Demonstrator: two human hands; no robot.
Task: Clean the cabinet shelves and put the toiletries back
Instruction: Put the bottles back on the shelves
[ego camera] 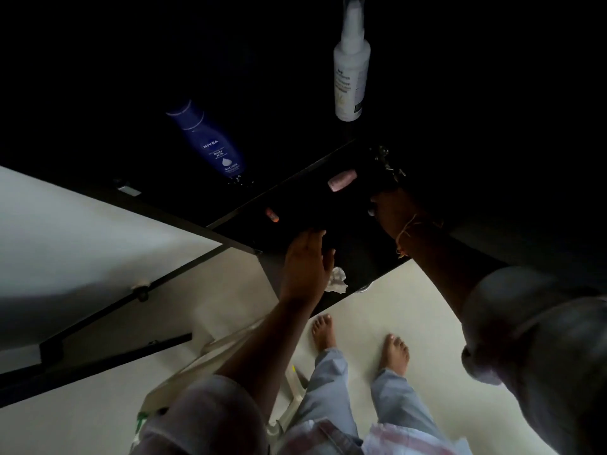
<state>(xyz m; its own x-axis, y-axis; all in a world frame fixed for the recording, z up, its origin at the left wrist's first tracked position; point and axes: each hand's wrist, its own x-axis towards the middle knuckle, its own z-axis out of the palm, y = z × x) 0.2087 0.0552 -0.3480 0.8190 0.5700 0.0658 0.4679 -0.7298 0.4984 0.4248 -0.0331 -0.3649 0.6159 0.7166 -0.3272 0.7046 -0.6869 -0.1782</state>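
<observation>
A dark cabinet shelf (358, 257) runs across the middle. My left hand (307, 261) lies flat on its front part, fingers stretched and thumb apart. A crumpled white tissue (336, 281) sticks out at the heel of that palm. My right hand (389, 208), with a thread band on the wrist, reaches deeper into the shelf, and its fingers are lost in the dark. A blue Nivea lotion bottle (210, 139) and a white spray bottle (350, 70) stand on the level above. A small pink container (342, 179) and a small orange item (272, 215) lie on the shelf.
A metal hinge (387, 162) shows just beyond my right hand. An open cabinet door edge (108, 310) slants across the left. A pale plastic stool (210, 353) stands beside my bare feet (361, 343) on the light floor. The cabinet interior is very dark.
</observation>
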